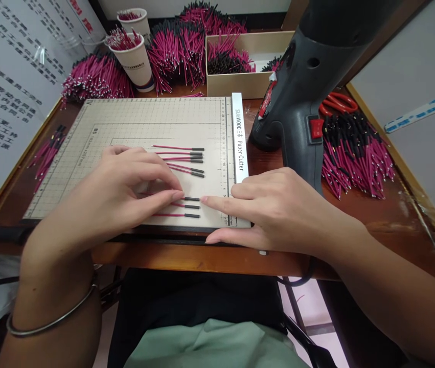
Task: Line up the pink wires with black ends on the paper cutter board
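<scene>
My left hand (125,186) lies palm down on the beige paper cutter board (133,117), fingertips pressing on a few short magenta wires with black sleeved ends (186,207) near the board's front edge. My right hand (267,207) rests at the board's right front corner, its index fingertip touching the black ends of those wires. A second row of the same wires (182,158) lies farther back on the board, apart from both hands. Neither hand grips anything.
A black heat gun (301,92) stands right of the board. Heaps of magenta wires (355,153) lie at right, and more at the back around paper cups (135,61) and a cardboard box (248,82). Red scissors (338,102) lie behind the gun.
</scene>
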Action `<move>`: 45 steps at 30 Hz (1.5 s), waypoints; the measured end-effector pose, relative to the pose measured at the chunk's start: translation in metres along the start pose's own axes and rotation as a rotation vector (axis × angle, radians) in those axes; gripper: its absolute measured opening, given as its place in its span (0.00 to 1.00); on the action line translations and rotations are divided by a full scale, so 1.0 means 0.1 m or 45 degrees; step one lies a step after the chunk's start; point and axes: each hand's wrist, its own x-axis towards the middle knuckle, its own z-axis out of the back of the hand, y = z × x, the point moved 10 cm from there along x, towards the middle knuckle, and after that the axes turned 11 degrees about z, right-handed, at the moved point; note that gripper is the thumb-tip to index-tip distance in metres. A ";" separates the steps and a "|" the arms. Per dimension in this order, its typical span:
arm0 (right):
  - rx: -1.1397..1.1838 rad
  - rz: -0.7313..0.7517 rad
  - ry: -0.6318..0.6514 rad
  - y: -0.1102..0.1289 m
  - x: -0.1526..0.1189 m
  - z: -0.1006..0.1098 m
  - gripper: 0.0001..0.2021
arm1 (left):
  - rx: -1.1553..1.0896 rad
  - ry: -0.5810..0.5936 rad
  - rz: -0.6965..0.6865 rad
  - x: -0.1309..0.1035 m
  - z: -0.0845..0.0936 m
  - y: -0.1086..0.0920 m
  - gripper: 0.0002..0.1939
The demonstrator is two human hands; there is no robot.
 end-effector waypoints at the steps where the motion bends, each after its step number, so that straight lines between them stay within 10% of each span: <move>1: -0.004 0.002 -0.011 0.00 0.00 0.01 0.25 | 0.019 -0.018 0.005 0.01 0.01 0.00 0.11; 24: -0.176 -0.135 -0.122 -0.08 -0.02 0.17 0.32 | 0.173 -0.186 0.065 0.22 0.02 -0.14 0.15; 45: -0.072 -0.115 -0.021 -0.04 -0.02 -0.02 0.27 | 0.014 0.012 0.017 0.13 -0.03 -0.04 0.11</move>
